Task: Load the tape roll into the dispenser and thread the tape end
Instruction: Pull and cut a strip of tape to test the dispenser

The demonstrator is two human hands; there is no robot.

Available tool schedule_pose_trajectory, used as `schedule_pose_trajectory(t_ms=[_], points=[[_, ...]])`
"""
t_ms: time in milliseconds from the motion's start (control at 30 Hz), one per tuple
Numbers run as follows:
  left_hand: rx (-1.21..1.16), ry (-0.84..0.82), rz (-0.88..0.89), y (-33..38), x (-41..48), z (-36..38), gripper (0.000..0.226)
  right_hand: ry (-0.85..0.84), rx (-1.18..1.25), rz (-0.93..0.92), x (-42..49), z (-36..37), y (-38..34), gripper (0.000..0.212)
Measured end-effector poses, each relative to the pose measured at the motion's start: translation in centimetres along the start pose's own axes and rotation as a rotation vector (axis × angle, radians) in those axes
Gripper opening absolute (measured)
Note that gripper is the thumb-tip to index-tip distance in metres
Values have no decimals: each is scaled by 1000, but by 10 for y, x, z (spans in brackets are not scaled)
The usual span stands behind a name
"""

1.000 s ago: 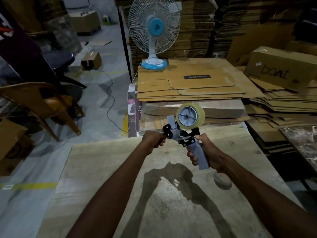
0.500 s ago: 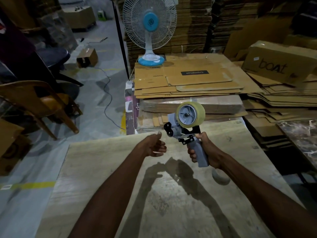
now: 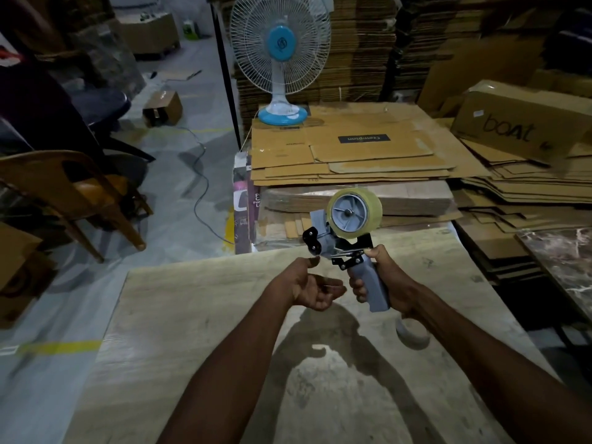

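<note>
Stacked cardboard fills the warehouse behind the dispenser (image 3: 328, 246), with flattened cartons (image 3: 352, 155) piled just beyond it, a blue table fan (image 3: 280, 43) standing on them farther back, and a wooden chair (image 3: 73, 193) well off to its left. Below the dispenser spreads the pale table (image 3: 192, 315), and a spare roll (image 3: 411, 336) lies on it under our right wrist, down and to the right of the dispenser

From the head view, our right grip (image 3: 389, 278) is wrapped tight round the dispenser's grey handle and holds the tool upright above the table. The tape roll (image 3: 374, 216) already sits on the hub at the top of the dispenser, so we judge the loading done. Our left grip (image 3: 315, 291) hangs just left of the handle, palm up, fingers loosely curled round nothing we can see, the thumb tip just under the dispenser's black front plate. Whether a clear tape end has been drawn off the roll we cannot tell; none shows

So the step in hand looks like threading. Next we would need the left grip to find and peel the free end off the roll, lead it down past the front roller and pull it to the cutting edge, with the right grip steadying the dispenser
</note>
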State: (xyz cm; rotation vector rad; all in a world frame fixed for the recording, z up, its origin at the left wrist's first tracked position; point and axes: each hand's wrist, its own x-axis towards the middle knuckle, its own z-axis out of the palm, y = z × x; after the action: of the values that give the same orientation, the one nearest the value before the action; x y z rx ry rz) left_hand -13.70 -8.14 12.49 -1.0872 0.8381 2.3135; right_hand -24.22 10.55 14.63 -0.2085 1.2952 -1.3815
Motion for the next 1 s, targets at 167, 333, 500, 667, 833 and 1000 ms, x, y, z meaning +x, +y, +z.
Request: schedule_pose_trajectory(t_ms=[167,333,500,667,833,1000], points=[[-85,-71,27,-9,2,7,45,-18,12,-7,4,-1,-1,52],[-51,12,152,-1,-2,5,26,-33,-2,-5,1,-3,-4,51],[300,288,320,15,-11,1,28,-33,-66,6,-5,-5,-2,50],[608,548,548,33,-16,-15,21,-22,-122,4,-5,0,7,51],[725,568,720,49,-19,-33,20,-10,-111,-23,-5,13,11,61],[733,489,627,60,-23,-41,25,25,-190,21,-7,22,9,60]])
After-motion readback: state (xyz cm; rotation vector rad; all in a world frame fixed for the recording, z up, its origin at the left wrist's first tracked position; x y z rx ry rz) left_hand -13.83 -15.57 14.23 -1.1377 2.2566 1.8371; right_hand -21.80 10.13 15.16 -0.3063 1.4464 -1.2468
